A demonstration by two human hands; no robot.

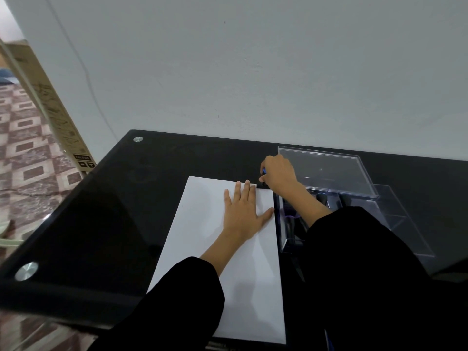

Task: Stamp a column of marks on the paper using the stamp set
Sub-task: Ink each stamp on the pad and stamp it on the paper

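Note:
A white sheet of paper (202,249) lies lengthwise on the black glass table (114,211). My left hand (244,211) rests flat on its upper right part, fingers spread. My right hand (278,174) is closed around a small stamp with a blue part (264,171), held just past the paper's far right corner. The stamp's lower end is mostly hidden by my fingers. No marks show on the paper. The clear plastic stamp set case (354,211) stands open to the right of the paper, with dark stamps (326,198) inside.
The case's clear lid (326,168) stands up behind my right hand. A grey wall runs close behind the table. A long cardboard box (50,105) leans at the left over a patterned floor. Round metal fittings (26,271) mark the table's left corners.

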